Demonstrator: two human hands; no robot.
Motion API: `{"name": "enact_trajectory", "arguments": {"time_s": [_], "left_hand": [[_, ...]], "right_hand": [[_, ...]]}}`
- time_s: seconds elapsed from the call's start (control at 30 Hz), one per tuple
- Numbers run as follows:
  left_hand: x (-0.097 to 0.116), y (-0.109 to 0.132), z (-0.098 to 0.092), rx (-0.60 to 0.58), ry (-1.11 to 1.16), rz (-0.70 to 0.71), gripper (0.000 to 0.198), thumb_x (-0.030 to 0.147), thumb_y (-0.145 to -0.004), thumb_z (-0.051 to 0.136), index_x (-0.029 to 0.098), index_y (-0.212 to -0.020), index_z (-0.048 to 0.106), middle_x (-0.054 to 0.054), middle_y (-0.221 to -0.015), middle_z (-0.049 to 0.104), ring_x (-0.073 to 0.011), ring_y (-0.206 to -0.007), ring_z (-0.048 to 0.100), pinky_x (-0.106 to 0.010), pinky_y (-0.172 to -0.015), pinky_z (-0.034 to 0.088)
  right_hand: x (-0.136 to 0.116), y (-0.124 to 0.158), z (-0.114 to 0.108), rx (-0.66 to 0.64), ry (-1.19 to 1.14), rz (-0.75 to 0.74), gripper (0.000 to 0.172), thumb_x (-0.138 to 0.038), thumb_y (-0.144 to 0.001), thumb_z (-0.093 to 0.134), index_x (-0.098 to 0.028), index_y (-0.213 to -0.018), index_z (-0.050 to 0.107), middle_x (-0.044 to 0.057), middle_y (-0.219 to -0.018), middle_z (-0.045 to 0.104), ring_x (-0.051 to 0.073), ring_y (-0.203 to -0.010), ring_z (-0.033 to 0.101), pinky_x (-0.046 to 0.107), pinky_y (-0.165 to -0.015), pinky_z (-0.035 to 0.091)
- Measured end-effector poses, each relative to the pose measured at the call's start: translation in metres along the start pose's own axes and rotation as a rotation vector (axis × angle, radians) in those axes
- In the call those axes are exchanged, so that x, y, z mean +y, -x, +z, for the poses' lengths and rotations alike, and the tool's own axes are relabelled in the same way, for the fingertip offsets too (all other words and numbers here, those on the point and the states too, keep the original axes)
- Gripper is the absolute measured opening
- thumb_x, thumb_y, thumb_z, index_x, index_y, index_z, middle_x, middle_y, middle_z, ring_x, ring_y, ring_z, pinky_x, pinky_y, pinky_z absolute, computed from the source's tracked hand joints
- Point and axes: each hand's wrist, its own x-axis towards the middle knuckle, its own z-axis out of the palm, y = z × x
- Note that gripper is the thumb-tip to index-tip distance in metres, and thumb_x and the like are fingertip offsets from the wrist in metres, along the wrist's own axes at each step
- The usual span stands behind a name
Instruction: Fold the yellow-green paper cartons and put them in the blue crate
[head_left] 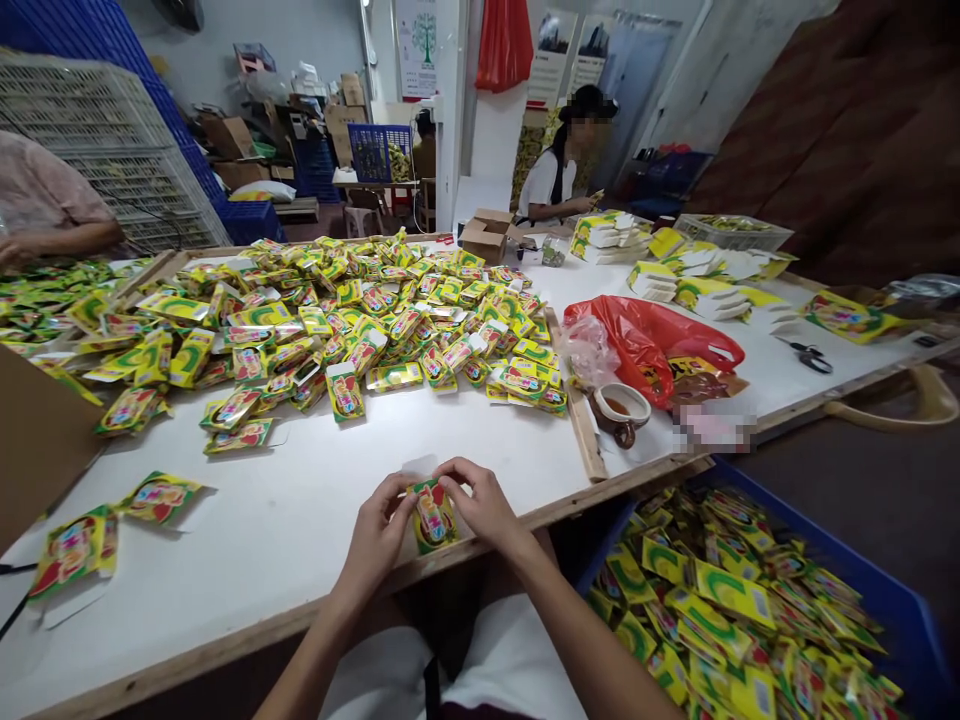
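A small printed carton (433, 518), green, yellow and red, is held upright at the front edge of the white table. Its white top flap stands raised. My left hand (386, 515) pinches the upper left side, with the thumb on the printed face. From the other side, my right hand (476, 498) grips the upper right corner between thumb and fingers. Beyond both hands lies a large heap of similar small cartons (346, 392), several with white flaps sticking out. Two loose cartons (159, 497) with open flaps rest to the left.
Right of a wooden strip (585, 435) stand a cup (622, 405) and a red plastic bag (652, 335). Scissors (810, 357) lie farther right. A blue crate (892, 610) full of cartons is below the table edge. A cardboard box (41, 440) sits at left. Other people work beyond.
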Motion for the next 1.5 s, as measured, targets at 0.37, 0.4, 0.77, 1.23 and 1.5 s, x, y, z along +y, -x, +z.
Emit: {"name": "enact_trajectory", "arguments": {"time_s": [0.37, 0.4, 0.77, 1.23, 1.5], "left_hand": [[0.014, 0.001, 0.016, 0.137, 0.008, 0.017, 0.018, 0.032, -0.084, 0.054, 0.017, -0.091, 0.062, -0.007, -0.098, 0.068, -0.0187, -0.092, 0.063, -0.030, -0.082, 0.049], [0.014, 0.001, 0.015, 0.153, 0.018, 0.003, 0.018, 0.032, -0.083, 0.055, 0.017, -0.091, 0.063, -0.006, -0.096, 0.068, -0.0183, -0.089, 0.063, -0.029, -0.081, 0.049], [0.009, -0.011, 0.016, 0.199, 0.084, -0.060, 0.024, 0.039, -0.082, 0.056, 0.017, -0.085, 0.065, -0.003, -0.079, 0.067, -0.0174, -0.077, 0.061, -0.027, -0.070, 0.049], [-0.022, -0.037, -0.041, 0.358, -0.263, -0.034, 0.047, 0.046, -0.077, 0.056, 0.017, -0.114, 0.051, -0.015, -0.118, 0.057, -0.0262, -0.101, 0.059, -0.042, -0.085, 0.049], [-0.026, -0.135, -0.079, 0.646, -0.476, -0.230, 0.071, 0.040, -0.070, 0.064, 0.016, -0.127, 0.030, -0.020, -0.119, 0.054, -0.0372, -0.116, 0.050, -0.057, -0.093, 0.037]], "right_hand": [[-0.004, 0.004, 0.003, 0.050, -0.031, -0.087, 0.010, -0.021, -0.084, 0.058, -0.019, -0.085, 0.067, 0.004, -0.088, 0.065, 0.016, -0.083, 0.060, 0.028, -0.075, 0.048], [-0.005, 0.004, 0.004, 0.059, -0.024, -0.078, 0.009, -0.021, -0.083, 0.058, -0.019, -0.085, 0.067, 0.004, -0.087, 0.065, 0.015, -0.081, 0.060, 0.027, -0.074, 0.048], [-0.012, -0.010, 0.005, 0.068, 0.025, 0.043, 0.012, -0.023, -0.082, 0.055, -0.018, -0.076, 0.064, 0.000, -0.070, 0.063, 0.015, -0.067, 0.057, 0.026, -0.065, 0.045], [-0.015, 0.065, -0.134, 0.260, 0.619, 0.248, 0.027, -0.043, -0.080, 0.048, -0.022, -0.076, 0.065, 0.008, -0.082, 0.067, 0.027, -0.080, 0.061, 0.039, -0.076, 0.046], [-0.020, 0.078, -0.112, 0.132, 0.442, 0.292, 0.025, -0.042, -0.080, 0.052, -0.021, -0.081, 0.066, 0.007, -0.085, 0.069, 0.024, -0.084, 0.063, 0.034, -0.079, 0.048]]}}
